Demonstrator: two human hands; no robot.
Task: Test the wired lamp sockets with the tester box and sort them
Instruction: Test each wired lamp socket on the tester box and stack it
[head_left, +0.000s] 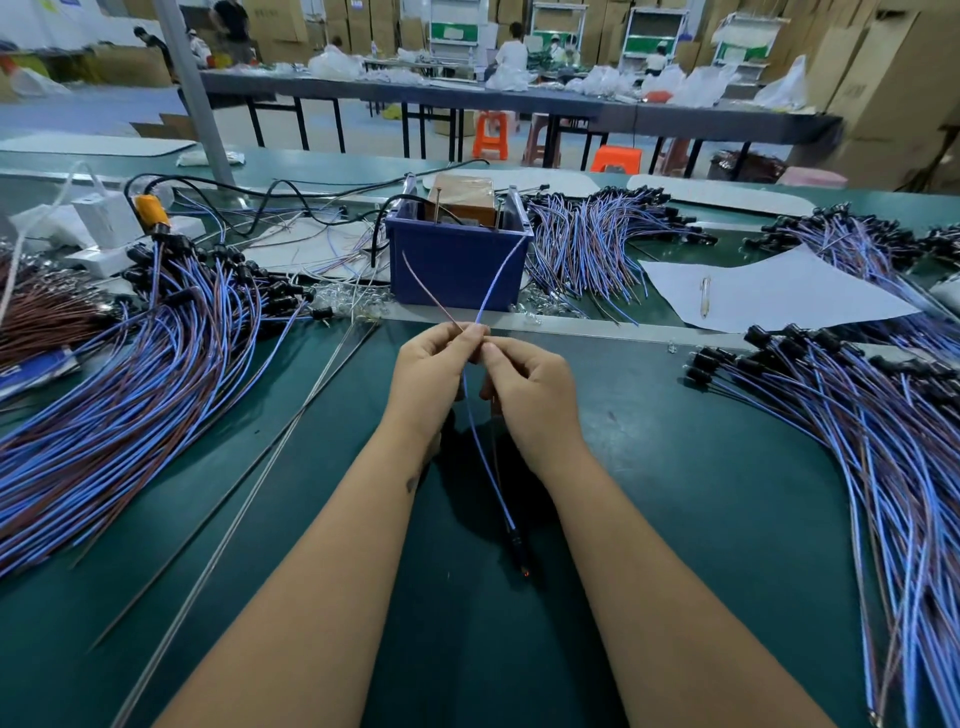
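My left hand (434, 371) and my right hand (527, 387) meet at the table's middle, both pinching the two wires of one wired lamp socket. Its brown wire (427, 293) and blue wire (501, 275) fan upward toward the blue tester box (457, 262). The blue wire runs down between my forearms to the black socket (516, 545), where a small red glow shows at its tip. The box holds a brown block with upright metal pins.
Heaps of blue-and-brown wired sockets lie at the left (130, 374), behind the box at the right (597, 244) and along the right (857, 415). A white sheet (779, 291) with a pen, a white power strip (104, 228) and thin metal rods (270, 467) also lie on the green table.
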